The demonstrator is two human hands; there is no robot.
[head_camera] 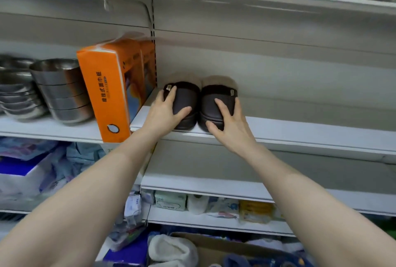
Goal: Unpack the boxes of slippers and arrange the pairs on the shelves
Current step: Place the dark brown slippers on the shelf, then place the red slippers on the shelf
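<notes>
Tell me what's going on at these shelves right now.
A person is arranging stock on a white metal shelf. The left hand grips one dark brown, fleece-lined slipper, and the right hand grips the matching slipper. Both sit side by side on the shelf, toes toward the person, near an orange tissue pack. Below, an open cardboard box holds more fluffy slippers.

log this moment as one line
step: arranging pair | left hand: grips left brown slipper | right hand: grips right brown slipper | shelf: slippers side by side
</notes>
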